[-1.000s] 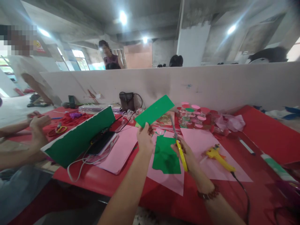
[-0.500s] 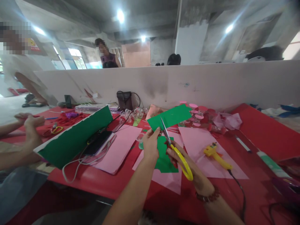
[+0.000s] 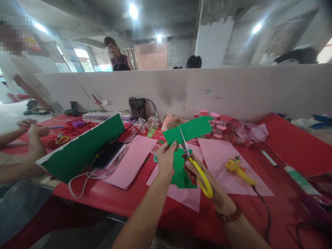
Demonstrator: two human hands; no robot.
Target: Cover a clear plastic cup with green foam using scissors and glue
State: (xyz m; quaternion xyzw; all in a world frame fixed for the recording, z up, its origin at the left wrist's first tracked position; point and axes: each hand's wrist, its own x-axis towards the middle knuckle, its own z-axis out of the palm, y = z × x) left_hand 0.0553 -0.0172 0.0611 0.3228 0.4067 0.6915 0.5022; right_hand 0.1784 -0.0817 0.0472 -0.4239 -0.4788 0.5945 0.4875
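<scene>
Over one red table (image 3: 103, 204), left hand (image 3: 166, 158) closed on one green strip (image 3: 193, 128), right hand (image 3: 213, 180) around one pair of scissors (image 3: 196, 166)

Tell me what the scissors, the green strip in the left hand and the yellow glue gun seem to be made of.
Scissors: bright grey blades, probably steel; smooth, evenly yellow handles, likely plastic. Green strip: matt, thin and flat, so probably paper or card, though thin foam remains possible. Glue gun: moulded-looking yellow body, likely hard plastic.
</scene>
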